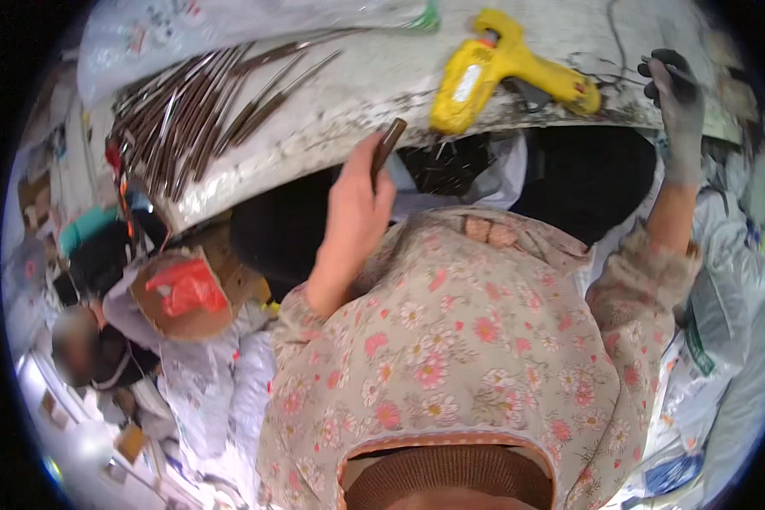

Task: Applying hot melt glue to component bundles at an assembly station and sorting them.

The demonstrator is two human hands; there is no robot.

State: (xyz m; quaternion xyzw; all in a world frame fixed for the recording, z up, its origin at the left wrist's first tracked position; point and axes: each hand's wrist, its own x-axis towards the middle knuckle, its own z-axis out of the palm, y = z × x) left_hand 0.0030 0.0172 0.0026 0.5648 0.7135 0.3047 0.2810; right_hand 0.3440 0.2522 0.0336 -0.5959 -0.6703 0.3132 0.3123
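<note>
My left hand [354, 212] is bare and closed around a short dark brown rod [388, 146], held upright at the front edge of the worktable. My right hand [677, 89] wears a grey glove with black fingertips and is raised over the table's right end. Its fingers are pinched together near a thin, pale sliver that is too small to name. Between the hands lies a yellow glue gun [506, 68], its dark nozzle at the table edge. Left of it, a pile of slim brown and silver rods [191, 110] is spread on the white tabletop [348, 93].
A clear plastic bag [229, 34] lies along the back. Below the edge hangs an open white bag [506, 174] with dark thin pieces inside. At left stands a cardboard box [221, 314] with a red bag [187, 286]; beyond is another person [115, 353]. White sacks [718, 297] crowd the right.
</note>
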